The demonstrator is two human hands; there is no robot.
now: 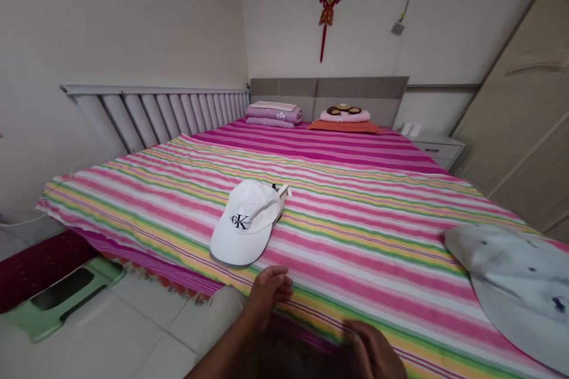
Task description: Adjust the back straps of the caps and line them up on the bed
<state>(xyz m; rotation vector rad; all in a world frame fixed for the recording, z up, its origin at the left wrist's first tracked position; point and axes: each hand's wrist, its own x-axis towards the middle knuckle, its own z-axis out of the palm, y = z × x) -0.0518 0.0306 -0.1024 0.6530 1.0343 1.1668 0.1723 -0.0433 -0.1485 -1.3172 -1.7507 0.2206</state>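
A white baseball cap with black "CK" lettering lies on the striped bedspread, its brim pointing toward me and its strap at the back right. Just below the brim is my left hand, apart from the cap, fingers loosely bent and holding nothing. My right hand is over the near edge of the bed, open, with the thumb and fingers apart and nothing in it. A second cap, pale grey with a small dark emblem, rests farther right on the bedspread, away from both hands.
Folded purple bedding and a pink and orange stack lie by the headboard. A railing-like radiator runs along the left. On the floor stands a green stool; a white nightstand is back right.
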